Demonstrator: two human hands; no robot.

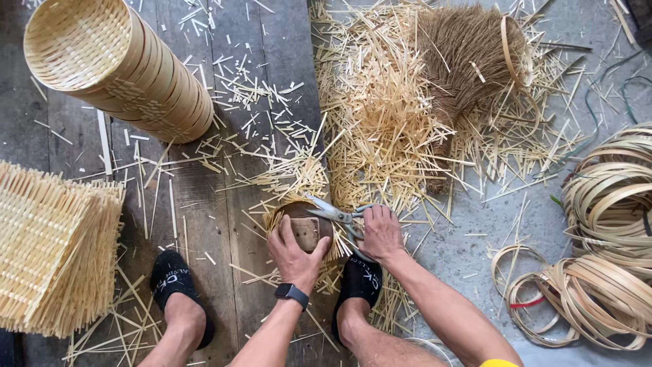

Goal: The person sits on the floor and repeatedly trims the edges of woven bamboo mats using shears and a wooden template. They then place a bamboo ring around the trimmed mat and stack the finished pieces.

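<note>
My left hand (293, 253), with a dark watch on the wrist, presses down on a round brown mould (307, 221) that sits inside a small woven bamboo basket (275, 219). My right hand (380, 232) grips metal scissors (331, 212), whose open blades lie at the basket's upper right rim among the protruding strip ends. Both hands work between my feet in black socks, low in the middle of the view.
A stack of finished round baskets (129, 71) lies on its side at upper left. Flat woven mats (54, 251) are piled at left. Cut bamboo trimmings (380, 109) and a brown fibre heap (468, 54) fill the top centre. Coiled bamboo rings (604, 238) lie at right.
</note>
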